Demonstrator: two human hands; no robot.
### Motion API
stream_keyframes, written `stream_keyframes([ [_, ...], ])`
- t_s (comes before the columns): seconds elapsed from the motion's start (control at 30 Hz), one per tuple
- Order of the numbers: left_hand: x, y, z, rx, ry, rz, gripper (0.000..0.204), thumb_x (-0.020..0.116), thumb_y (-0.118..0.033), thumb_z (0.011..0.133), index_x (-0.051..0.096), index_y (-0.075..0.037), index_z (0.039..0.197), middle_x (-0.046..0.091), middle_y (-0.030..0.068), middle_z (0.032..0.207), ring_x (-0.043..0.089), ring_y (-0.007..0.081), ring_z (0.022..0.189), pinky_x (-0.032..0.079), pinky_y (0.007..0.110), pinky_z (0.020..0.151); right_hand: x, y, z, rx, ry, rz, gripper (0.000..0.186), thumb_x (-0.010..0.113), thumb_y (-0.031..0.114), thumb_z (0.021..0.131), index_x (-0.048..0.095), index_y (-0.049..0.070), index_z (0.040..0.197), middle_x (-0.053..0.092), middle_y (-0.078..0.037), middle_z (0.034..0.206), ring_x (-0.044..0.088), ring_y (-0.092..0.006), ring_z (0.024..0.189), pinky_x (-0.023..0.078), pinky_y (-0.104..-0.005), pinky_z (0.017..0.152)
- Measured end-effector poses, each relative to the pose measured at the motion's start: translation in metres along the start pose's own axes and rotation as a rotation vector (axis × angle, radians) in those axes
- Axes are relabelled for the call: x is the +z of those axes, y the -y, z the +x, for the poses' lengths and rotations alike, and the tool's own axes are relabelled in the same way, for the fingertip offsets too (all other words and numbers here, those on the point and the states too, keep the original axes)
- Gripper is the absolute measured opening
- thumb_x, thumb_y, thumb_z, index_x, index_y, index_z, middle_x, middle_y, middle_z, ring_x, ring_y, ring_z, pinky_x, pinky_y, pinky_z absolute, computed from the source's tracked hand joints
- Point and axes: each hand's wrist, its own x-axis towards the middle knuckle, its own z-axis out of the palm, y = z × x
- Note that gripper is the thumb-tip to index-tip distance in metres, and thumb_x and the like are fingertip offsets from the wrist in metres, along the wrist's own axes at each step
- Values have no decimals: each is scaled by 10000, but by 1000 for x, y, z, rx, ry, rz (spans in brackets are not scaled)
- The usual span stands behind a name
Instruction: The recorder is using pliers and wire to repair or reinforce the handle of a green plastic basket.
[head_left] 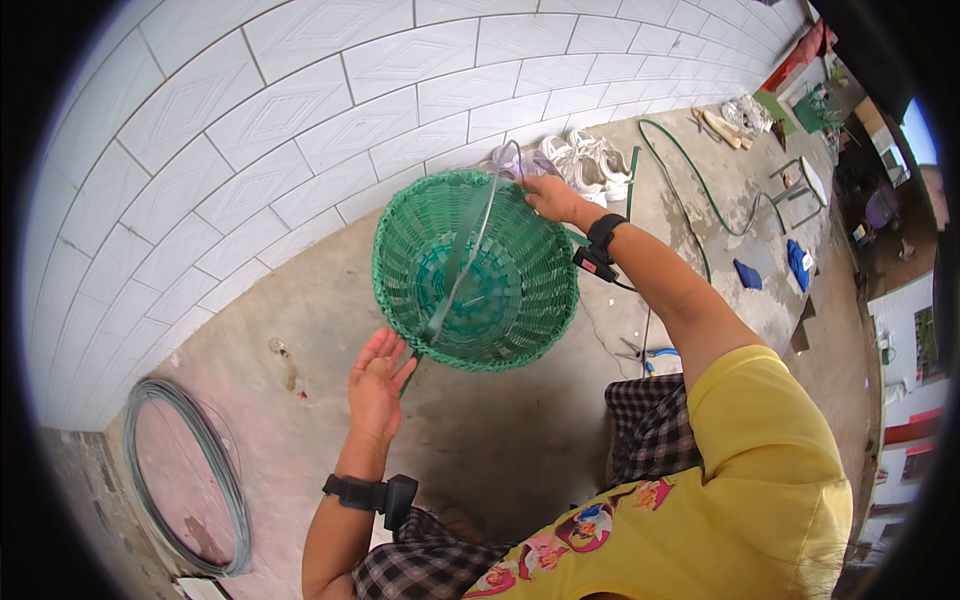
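A green woven basket (455,210) stands with its mouth toward me, its round bottom showing inside. Across the mouth runs a thin grey wire (480,235), with a flat green strip (460,250) alongside it. The wire bends in a loop above the far rim and comes down to my right hand (550,198), whose fingers are pinched on it at the rim's right side. My left hand (374,385) is at the near left rim, palm up with its fingers apart. A strip end (410,375) hangs beside its thumb.
A coil of grey wire (235,490) lies on the floor at left. White shoes (590,165) stand by the tiled wall (300,130). Pliers with blue handles (655,353) lie near my right knee. A green hose (690,170) and a small stool (800,185) are farther right.
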Motion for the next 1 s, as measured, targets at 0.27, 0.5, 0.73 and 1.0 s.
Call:
stream_keyframes([
  [0.27, -19, 3, 18, -30, -37, 137, 445, 463, -87, 855, 403, 50, 1274, 472, 187, 1298, 491, 301, 1179, 433, 411, 936, 2, 5, -2, 42, -49, -117, 259, 570, 85, 780, 605, 35, 1032, 626, -209, 946, 583, -374, 934, 454, -432, 840],
  [0.5, -43, -15, 34, 44, -136, 222, 311, 486, -110, 868, 498, 15, 1153, 572, 140, 1146, 573, 237, 1042, 488, 352, 817, 3, 18, -1, 43, -37, -221, 234, 542, 70, 757, 604, 23, 978, 613, -235, 873, 577, -412, 870, 455, -469, 781],
  [0.73, -39, -21, 39, 149, -203, 401, 320, 535, -157, 872, 515, 13, 1142, 598, 115, 1087, 581, 186, 959, 489, 311, 726, 0, 13, -12, 8, -49, -127, 288, 563, 75, 776, 588, 27, 1058, 618, -223, 920, 576, -403, 894, 459, -448, 793],
  [1.0, -14, -9, 29, 35, -17, 614, 279, 528, -175, 908, 548, 5, 1120, 611, 88, 1025, 583, 165, 922, 485, 295, 705, 6, -2, -14, -20, -21, 21, 341, 554, 46, 798, 575, 65, 1138, 618, -211, 971, 590, -371, 908, 463, -414, 805],
])
